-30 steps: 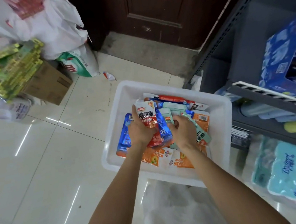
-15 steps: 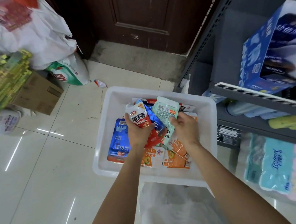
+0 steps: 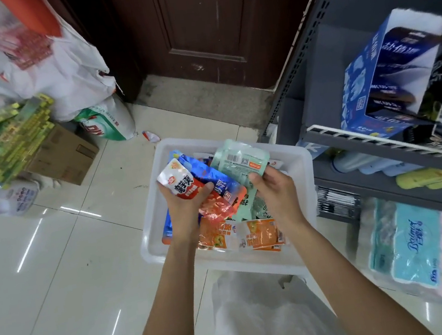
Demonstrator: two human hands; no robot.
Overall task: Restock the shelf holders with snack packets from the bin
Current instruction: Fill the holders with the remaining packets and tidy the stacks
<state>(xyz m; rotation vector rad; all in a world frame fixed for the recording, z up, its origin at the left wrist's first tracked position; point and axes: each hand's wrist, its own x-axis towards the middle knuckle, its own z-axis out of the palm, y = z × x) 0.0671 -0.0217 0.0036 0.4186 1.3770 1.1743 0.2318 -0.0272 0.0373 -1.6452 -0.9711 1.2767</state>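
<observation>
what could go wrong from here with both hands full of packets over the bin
1. The left hand holds a fanned stack: a white-red packet on top of blue packets. A loose one may slide out, likely back into the white bin.
2. The right hand pinches the pale green packet by its lower edge only, so it could flop or slip.
3. With both hands occupied, slotting packets onto the shelf may be awkward.

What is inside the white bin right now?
The white bin holds loose snack packets; orange packets lie at the near side. The left hand grips red-and-white and blue ones, the right hand a pale green packet. The bin's bottom is covered.
</observation>
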